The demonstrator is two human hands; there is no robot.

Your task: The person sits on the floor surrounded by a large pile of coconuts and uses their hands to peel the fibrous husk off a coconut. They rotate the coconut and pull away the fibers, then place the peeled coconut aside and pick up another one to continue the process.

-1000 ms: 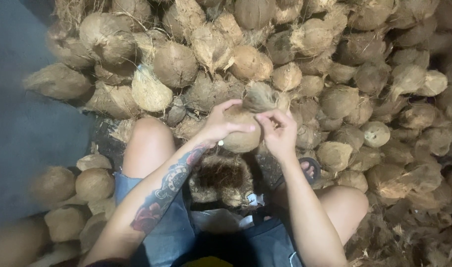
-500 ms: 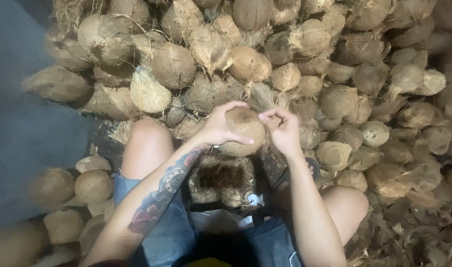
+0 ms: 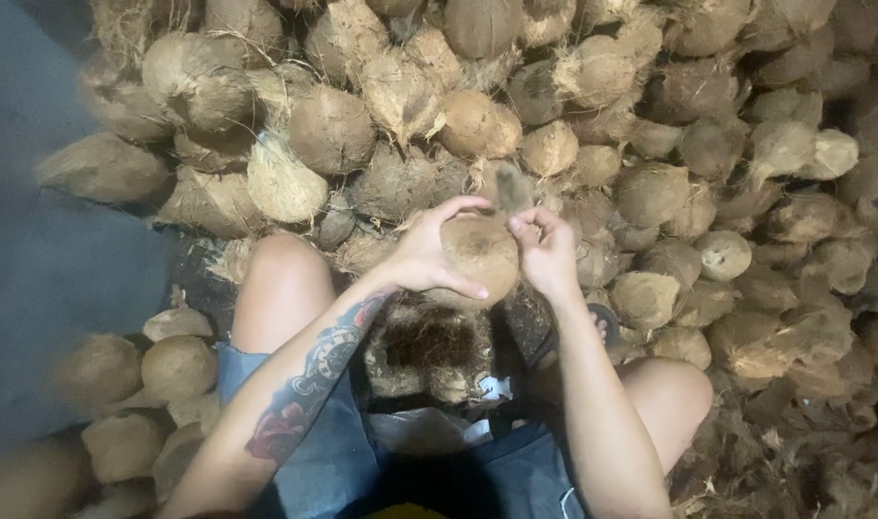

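Observation:
I sit on the ground facing a big heap of husked coconuts [image 3: 554, 115]. My left hand [image 3: 429, 252] cups a brown, fibrous coconut [image 3: 482, 255] from the left and below, held above my lap. My right hand [image 3: 546, 252] pinches a strip of husk fibre [image 3: 506, 187] that sticks up from the coconut's top right. The coconut's underside is hidden by my fingers. A pile of torn fibre [image 3: 429, 351] lies between my knees under the coconut.
Several rounder, cleaner coconuts [image 3: 170, 365] lie by my left thigh. A grey floor [image 3: 35, 259] runs along the left. Loose husk scraps [image 3: 794, 452] cover the ground at the lower right. My right foot in a sandal [image 3: 602, 322] rests against the heap.
The coconut has been lifted slightly and turned in my left hand. My right hand has pulled a strip of fibre upward off its top.

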